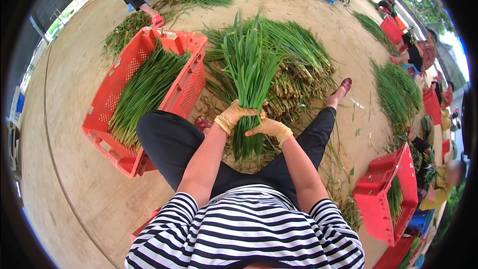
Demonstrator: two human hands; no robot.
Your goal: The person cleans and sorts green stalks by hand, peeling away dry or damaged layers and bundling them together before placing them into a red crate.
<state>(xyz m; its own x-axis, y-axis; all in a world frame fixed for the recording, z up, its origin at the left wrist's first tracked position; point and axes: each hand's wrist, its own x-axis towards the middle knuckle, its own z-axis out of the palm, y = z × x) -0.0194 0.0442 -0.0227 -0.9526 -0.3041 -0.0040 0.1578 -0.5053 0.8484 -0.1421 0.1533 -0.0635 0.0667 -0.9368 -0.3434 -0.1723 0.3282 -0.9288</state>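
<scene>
A thick bunch of long green chive-like leaves (pixel 250 69) stands upright between my knees. My left hand (pixel 232 115), in a tan glove, wraps around its waist. Just below and to the right, my gloved right hand (pixel 271 128) presses flat against the same bunch with fingers pointing left. The root ends of the bunch hang down past both hands toward my lap. A big loose pile of the same greens (pixel 298 65) lies on the ground behind the bunch.
A red slotted crate (pixel 186 87) with stacked greens sits at my left knee. Another red crate (pixel 383 194) stands at right. Other people sit around the sandy floor with more piles and crates at the top and right edges.
</scene>
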